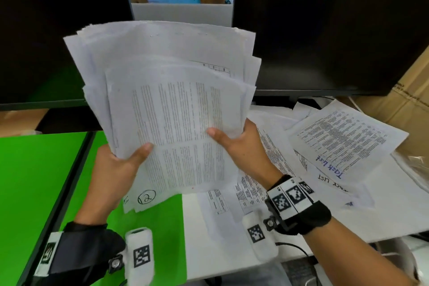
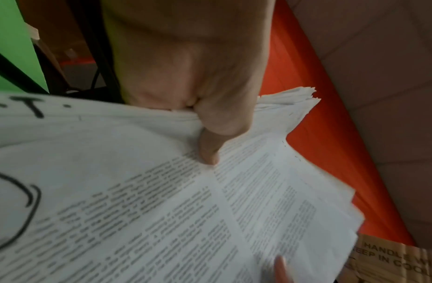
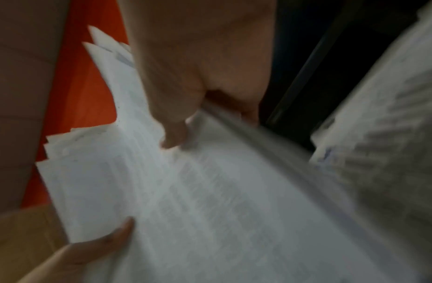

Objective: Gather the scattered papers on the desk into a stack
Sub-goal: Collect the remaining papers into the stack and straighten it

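Observation:
I hold a thick, uneven sheaf of printed papers (image 1: 171,100) upright above the desk, its edges fanned out. My left hand (image 1: 120,165) grips its lower left side, thumb on the front page, and the sheaf (image 2: 161,201) fills the left wrist view under that thumb (image 2: 207,151). My right hand (image 1: 236,144) grips the right edge, thumb on the front; the right wrist view shows the same papers (image 3: 186,191), blurred. Several loose sheets (image 1: 278,169) lie scattered on the white desk, among them a "Task list" page (image 1: 343,139) at the right.
Two dark monitors (image 1: 325,25) stand behind the papers. A green surface (image 1: 34,181) covers the desk's left part. A cardboard box (image 1: 413,100) stands at the far right. A black cable (image 1: 294,248) runs along the near desk edge.

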`<state>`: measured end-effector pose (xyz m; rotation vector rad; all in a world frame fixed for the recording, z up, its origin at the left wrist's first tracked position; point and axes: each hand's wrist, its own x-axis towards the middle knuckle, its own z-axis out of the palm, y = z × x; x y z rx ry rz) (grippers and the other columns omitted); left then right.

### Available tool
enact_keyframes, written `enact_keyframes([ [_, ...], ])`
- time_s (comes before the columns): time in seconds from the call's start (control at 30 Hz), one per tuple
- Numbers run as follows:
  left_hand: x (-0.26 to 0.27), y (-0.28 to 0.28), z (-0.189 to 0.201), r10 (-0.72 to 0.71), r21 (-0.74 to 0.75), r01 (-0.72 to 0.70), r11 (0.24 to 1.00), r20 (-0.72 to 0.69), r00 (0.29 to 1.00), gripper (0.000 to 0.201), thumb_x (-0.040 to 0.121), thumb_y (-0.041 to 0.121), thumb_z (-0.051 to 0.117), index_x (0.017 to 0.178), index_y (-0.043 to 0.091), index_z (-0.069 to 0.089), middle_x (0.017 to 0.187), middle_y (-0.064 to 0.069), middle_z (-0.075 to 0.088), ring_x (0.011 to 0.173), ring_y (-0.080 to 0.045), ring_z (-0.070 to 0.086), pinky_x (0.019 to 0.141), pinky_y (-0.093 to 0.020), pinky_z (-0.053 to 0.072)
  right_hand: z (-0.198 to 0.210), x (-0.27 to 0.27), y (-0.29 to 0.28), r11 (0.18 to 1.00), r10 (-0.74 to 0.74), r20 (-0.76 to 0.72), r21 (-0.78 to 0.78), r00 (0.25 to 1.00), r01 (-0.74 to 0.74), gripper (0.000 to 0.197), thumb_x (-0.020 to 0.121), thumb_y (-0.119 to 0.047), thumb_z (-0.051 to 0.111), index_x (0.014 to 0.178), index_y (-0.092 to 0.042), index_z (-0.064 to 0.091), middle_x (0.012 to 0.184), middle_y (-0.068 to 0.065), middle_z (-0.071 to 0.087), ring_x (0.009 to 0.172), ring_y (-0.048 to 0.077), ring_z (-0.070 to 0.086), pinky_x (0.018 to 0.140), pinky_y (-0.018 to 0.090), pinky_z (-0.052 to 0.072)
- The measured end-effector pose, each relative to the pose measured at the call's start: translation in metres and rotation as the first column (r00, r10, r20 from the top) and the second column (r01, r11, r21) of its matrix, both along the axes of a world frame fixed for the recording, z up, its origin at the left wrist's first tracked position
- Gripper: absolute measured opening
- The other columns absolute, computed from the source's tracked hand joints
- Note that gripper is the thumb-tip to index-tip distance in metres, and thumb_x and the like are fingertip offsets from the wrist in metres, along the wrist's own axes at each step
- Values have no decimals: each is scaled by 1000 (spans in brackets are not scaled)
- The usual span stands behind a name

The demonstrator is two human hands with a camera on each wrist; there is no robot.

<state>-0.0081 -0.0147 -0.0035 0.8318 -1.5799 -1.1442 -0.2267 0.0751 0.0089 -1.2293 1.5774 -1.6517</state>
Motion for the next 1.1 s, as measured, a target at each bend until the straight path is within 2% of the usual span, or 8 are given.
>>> enact_keyframes([
  [0.1, 0, -5, 0, 89, -22, -89, 996, 12, 996, 28, 86, 5, 69, 87, 33, 64, 70, 37, 65, 72, 17, 63, 60, -4, 47, 6, -28, 7, 980, 64, -324, 200, 944, 2, 56, 78, -48, 70, 124, -18, 55, 113, -9, 64, 100, 4, 63, 80, 20, 55],
  [0.17, 5, -8, 1, 151, -54, -151, 987, 4, 988, 17, 87, 7, 70, 91, 24, 68, 72, 30, 68, 76, 9, 65, 62, -8, 48, -5, -62, 15, 903, 0, -541, 361, 841, 233, 65, 76, -67, 58, 120, -19, 53, 114, -2, 58, 101, 13, 58, 83, 30, 53],
  [0.27, 8, -7, 7, 202, -68, -204, 977, -23, 979, 17, 88, 9, 69, 103, 18, 66, 73, 32, 67, 75, 12, 63, 64, -8, 47, -33, -108, 31, 563, 66, -743, 579, 666, 590, 83, 80, -71, 51, 133, -8, 41, 135, 21, 41, 123, 37, 44, 96, 47, 45],
  [0.37, 5, -6, 13, 197, -57, -199, 978, -44, 979, 21, 89, 7, 68, 89, 28, 64, 70, 41, 63, 70, 19, 61, 61, -2, 45, -50, -121, 40, 376, 202, -704, 698, 681, 609, 108, 71, -76, 58, 142, 0, 26, 141, 29, 31, 130, 43, 33, 104, 48, 37],
  [0.53, -5, -5, 8, 191, -29, -193, 981, -67, 979, 25, 88, 8, 69, 88, 33, 63, 75, 39, 65, 74, 16, 63, 67, -8, 49, -52, -129, 35, 379, 178, -650, 738, 739, 558, 103, 72, -65, 68, 136, 6, 31, 135, 19, 42, 125, 31, 43, 101, 35, 43],
  [0.67, -9, -6, 4, 186, 0, -186, 983, -71, 980, 23, 87, 7, 70, 96, 28, 66, 80, 37, 68, 79, 12, 65, 70, -9, 51, -50, -145, 35, 425, 35, -626, 715, 779, 555, 52, 75, -35, 80, 101, 2, 57, 103, 11, 58, 91, 23, 57, 72, 22, 44],
  [0.9, -3, -4, 8, 219, 30, -217, 976, -95, 971, 20, 88, 9, 69, 105, 20, 66, 88, 21, 70, 82, 5, 64, 81, -27, 52, -35, -167, 55, 523, -149, -731, 514, 666, 680, 34, 73, -12, 81, 98, 5, 65, 100, 16, 66, 94, 31, 63, 72, 27, 47],
  [1.1, 2, 3, 17, 222, 52, -218, 975, -89, 971, 17, 91, 12, 66, 85, 27, 60, 65, 38, 63, 61, 15, 61, 58, -2, 48, -14, -193, 75, 516, -176, -786, 439, 593, 735, 8, 84, -1, 62, 89, 3, 66, 85, 16, 63, 88, 32, 63, 69, 25, 42],
])
